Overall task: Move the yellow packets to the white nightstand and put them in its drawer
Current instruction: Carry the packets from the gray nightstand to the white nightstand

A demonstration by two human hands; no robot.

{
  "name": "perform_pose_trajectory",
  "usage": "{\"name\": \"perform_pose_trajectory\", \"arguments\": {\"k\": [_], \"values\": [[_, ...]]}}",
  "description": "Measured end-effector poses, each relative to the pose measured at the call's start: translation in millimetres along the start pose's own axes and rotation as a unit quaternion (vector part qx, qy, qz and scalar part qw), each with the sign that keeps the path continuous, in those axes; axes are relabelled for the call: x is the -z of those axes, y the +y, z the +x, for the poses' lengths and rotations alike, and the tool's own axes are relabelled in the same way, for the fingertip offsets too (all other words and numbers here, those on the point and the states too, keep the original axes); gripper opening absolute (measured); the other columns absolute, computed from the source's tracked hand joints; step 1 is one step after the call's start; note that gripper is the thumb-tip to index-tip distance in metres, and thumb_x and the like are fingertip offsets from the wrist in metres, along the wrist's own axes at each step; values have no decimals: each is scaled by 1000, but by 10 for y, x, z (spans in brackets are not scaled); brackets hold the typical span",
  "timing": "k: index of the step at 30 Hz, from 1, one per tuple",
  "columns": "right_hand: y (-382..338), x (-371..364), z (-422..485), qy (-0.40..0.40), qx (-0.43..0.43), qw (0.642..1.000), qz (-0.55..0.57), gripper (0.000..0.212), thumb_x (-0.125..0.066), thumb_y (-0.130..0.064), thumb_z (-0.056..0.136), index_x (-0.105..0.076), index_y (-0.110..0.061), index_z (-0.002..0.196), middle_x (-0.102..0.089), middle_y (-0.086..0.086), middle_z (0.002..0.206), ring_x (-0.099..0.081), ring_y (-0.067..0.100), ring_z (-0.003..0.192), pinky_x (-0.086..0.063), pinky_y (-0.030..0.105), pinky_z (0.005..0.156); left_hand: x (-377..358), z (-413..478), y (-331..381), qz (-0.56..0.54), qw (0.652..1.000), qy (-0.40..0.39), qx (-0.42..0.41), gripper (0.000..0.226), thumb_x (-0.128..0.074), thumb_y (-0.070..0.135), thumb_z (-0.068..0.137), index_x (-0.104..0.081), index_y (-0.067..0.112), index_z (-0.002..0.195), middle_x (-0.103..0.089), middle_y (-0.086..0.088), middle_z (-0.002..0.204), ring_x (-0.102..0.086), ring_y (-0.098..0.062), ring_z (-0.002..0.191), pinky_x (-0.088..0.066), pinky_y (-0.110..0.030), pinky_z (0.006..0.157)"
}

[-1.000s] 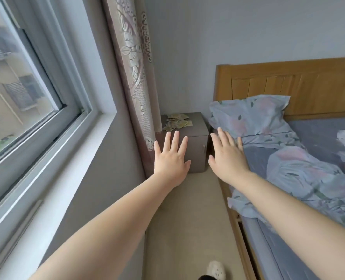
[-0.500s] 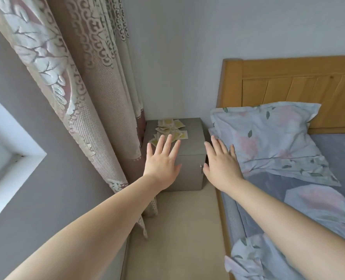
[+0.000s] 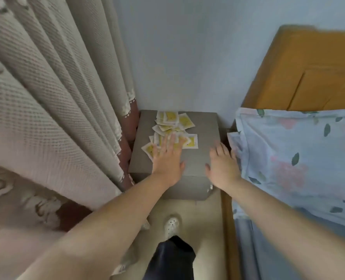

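Head view: the packets (image 3: 173,128) are scattered on the cabinet's (image 3: 200,158) surface, toward its back left. The left hand (image 3: 167,158) is laid flat over the nearest ones. The right hand (image 3: 223,168) is held open and empty at the cabinet's right edge. The packets are judged light, thin and slippery, best gathered and pinched by their edges.

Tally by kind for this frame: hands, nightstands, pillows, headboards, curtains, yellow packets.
Hands: 2, the left hand and the right hand
grey nightstand: 1
pillow: 1
headboard: 1
curtain: 1
yellow packets: overlapping, blurred pile, no exact count
Total: 6, packets aside
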State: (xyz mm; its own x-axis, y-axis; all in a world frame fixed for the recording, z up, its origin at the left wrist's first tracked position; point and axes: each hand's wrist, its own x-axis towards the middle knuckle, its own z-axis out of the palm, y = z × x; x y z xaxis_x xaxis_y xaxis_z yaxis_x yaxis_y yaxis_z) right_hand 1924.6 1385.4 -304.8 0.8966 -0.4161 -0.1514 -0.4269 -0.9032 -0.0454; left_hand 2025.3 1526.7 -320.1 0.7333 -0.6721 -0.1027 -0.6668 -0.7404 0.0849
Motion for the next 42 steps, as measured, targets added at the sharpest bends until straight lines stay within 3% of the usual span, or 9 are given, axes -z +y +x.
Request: {"name": "perform_pose_trajectory", "arguments": {"k": [9,15,21,24,28,31,34,38,42], "values": [[36,-848,1620,-169,12,985,12,69,-42,-36,97,-6,-13,151,-1,9,160,-7,25,147,-15,45,116,-1074,1386,-501,-67,985,-135,88,66,-32,38,101,10,30,152,21,-3,158,18,-27,146,4,-53,115],[93,-1528,2394,-214,20,973,87,63,-40,-34,98,-9,-19,151,7,5,160,-3,25,146,-25,54,111,-1924,1901,-764,-60,982,-129,127,61,-27,42,102,8,37,151,19,0,159,17,-27,146,2,-55,115],[-39,-2059,2947,-142,50,985,88,73,-36,-53,95,-8,-17,152,0,5,160,-1,24,147,-8,50,117,-2551,2084,-918,-52,992,-37,112,58,-28,49,92,-32,32,147,-25,-9,157,-22,-33,144,-26,-64,106],[-136,-2200,3063,-100,-20,986,131,80,-52,-55,88,-22,-11,147,-21,4,156,-11,23,146,-10,49,115,-2708,2067,-956,-38,994,4,103,58,-31,48,92,-30,32,148,-23,-8,158,-19,-32,145,-20,-62,109],[-219,-2153,3141,-30,-53,985,162,61,-74,-45,74,-52,-10,118,-48,7,128,-37,28,125,-27,36,104,-2696,2055,-962,-41,994,15,100,58,-29,47,93,-29,31,148,-21,-9,158,-18,-32,146,-20,-62,110],[-187,-2058,3196,-34,-49,983,171,46,-76,-43,73,-59,-12,103,-49,5,115,-41,26,112,-29,30,91,-2694,2061,-953,-37,994,10,103,59,-30,47,91,-31,31,148,-22,-8,158,-19,-32,145,-20,-63,110],[-130,-2026,3251,-41,-5,990,134,35,-74,-37,77,-64,-12,99,-49,5,115,-41,27,111,-29,32,92,-2680,2066,-959,-35,994,10,103,58,-31,46,91,-32,31,147,-24,-8,157,-21,-32,145,-21,-62,109],[33,-2042,3316,-64,-31,989,129,20,-63,-30,85,-68,-11,86,-50,4,111,-40,30,109,-28,34,91,-2666,2067,-954,-36,994,12,103,57,-29,46,92,-31,31,147,-24,-8,157,-21,-32,145,-20,-62,110],[146,-2029,3268,4,-40,971,237,13,-62,-10,84,-60,-5,72,-51,7,93,-45,29,93,-28,28,77,-2681,2057,-963,-35,993,21,107,56,-28,46,93,-25,32,148,-23,-8,158,-21,-31,145,-19,-60,111]]}}
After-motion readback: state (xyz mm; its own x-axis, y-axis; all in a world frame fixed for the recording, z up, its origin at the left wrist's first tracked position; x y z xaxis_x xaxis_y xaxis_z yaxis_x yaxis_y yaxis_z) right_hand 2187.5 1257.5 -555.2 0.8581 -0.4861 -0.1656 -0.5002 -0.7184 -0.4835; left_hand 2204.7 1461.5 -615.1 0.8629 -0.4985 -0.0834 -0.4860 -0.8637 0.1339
